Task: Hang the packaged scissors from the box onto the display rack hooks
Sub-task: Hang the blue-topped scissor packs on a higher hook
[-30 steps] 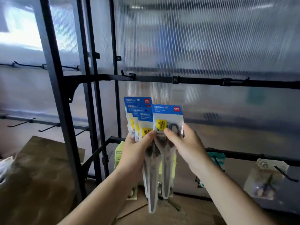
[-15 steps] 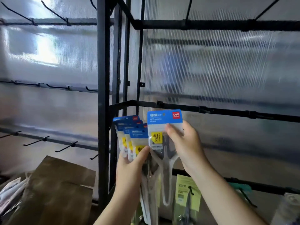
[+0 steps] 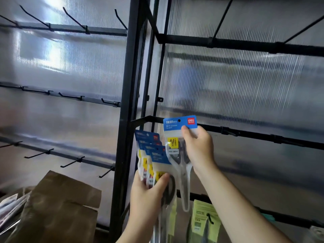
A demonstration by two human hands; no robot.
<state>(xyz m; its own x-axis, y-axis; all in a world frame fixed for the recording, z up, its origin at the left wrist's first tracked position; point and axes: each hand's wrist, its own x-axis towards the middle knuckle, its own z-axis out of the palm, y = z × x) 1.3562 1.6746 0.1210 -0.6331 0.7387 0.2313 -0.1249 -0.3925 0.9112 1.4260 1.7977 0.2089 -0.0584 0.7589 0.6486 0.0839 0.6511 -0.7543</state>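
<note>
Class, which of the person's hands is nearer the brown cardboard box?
Left. The left hand, holding several packets, is right of the cardboard box; the right hand is higher and farther right.

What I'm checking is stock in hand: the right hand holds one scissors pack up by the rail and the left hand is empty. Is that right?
No. The head view shows the left hand gripping a fanned bundle of scissors packs, not empty. The right hand does hold one scissors pack up by the rail.
</note>
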